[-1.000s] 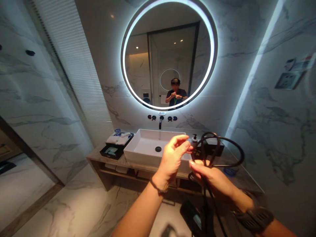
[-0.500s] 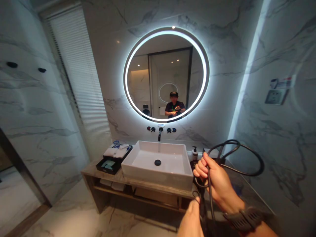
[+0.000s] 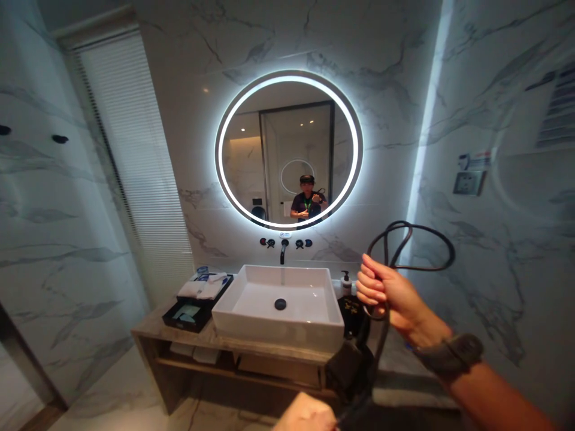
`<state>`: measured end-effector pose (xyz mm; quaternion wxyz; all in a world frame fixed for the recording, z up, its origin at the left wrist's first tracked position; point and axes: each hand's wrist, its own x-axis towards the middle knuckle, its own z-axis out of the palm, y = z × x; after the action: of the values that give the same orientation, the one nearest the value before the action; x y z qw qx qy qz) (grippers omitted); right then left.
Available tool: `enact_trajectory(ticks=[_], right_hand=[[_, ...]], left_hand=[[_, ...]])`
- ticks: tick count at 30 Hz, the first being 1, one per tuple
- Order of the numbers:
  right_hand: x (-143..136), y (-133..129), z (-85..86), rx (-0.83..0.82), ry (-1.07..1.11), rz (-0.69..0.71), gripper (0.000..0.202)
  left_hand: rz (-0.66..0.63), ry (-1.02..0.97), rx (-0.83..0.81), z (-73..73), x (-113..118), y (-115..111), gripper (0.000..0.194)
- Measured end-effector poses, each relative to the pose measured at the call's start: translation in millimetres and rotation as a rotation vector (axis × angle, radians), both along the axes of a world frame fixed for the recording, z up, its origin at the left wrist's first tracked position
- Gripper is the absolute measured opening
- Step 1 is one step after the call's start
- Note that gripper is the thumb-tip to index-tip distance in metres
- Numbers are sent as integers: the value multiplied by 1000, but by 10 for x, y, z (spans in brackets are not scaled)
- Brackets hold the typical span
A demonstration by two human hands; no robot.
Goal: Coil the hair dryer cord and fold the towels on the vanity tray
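A looped black cord (image 3: 431,267) is gripped in my right hand (image 3: 389,293), whose fingers are wrapped round it. Its loops stick up and to the right of the fist, while a length hangs below. Under the fist is a bulky dark object (image 3: 345,368), too dark and blurred to name. My left hand (image 3: 308,413), cut off by the bottom edge, looks closed beside this dark shape. Its fingers are mostly hidden, so what they hold is unclear. Behind my right hand, a black pouch with gold lettering (image 3: 353,308) lies on the counter.
A white rectangular basin (image 3: 278,335) sits on the wooden counter (image 3: 148,323), with a black wall tap (image 3: 283,254) above it. Black trays (image 3: 182,323) with packets stand left of it, and a soap bottle (image 3: 345,283) right. A socket (image 3: 468,182) is on the right wall.
My right hand has kept its grip and lifted the cord slightly in view. My left hand has moved down and left, away from it. The dark object shows more plainly between them.
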<state>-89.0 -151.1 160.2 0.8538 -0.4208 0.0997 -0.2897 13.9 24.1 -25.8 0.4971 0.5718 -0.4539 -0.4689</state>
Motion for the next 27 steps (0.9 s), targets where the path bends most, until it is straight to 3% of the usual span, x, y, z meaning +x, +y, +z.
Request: enact_trajectory(ticks=[2,5,6,9,11,13,17,21,24,25,27], right_hand=[[-126,-169,-23,-36,92,156,55],[-149,-151,-162,-171,271,285,58],[-104,-69,-226,-245,348,296,57],[97,248,-411,-562,451,276,46],[200,409,-505,-714,347,270,37],[245,487,-580,-738,271,302,31],[230,498,-688,-660,414,339,24],[174,451,-635,-610,444,213,36],[135,356,-485,-556,393,66,47],[127,311,-427,-529,357,40,50],[118,214,-309,-491,289,30,55]], left_hand=[[192,69,-29,90,387,219,70],[504,304,-169,530,714,317,63],[542,337,-215,735,722,271,61],[492,374,-356,1327,516,-2,51],[473,456,-462,1583,320,-208,43],[485,569,-524,1708,176,-386,42],[542,658,-625,1786,118,-600,47],[462,513,-713,1775,233,-523,36],[417,349,-665,1454,259,-315,50],[326,292,-546,1268,237,-246,53],[14,184,-188,835,164,-138,46]])
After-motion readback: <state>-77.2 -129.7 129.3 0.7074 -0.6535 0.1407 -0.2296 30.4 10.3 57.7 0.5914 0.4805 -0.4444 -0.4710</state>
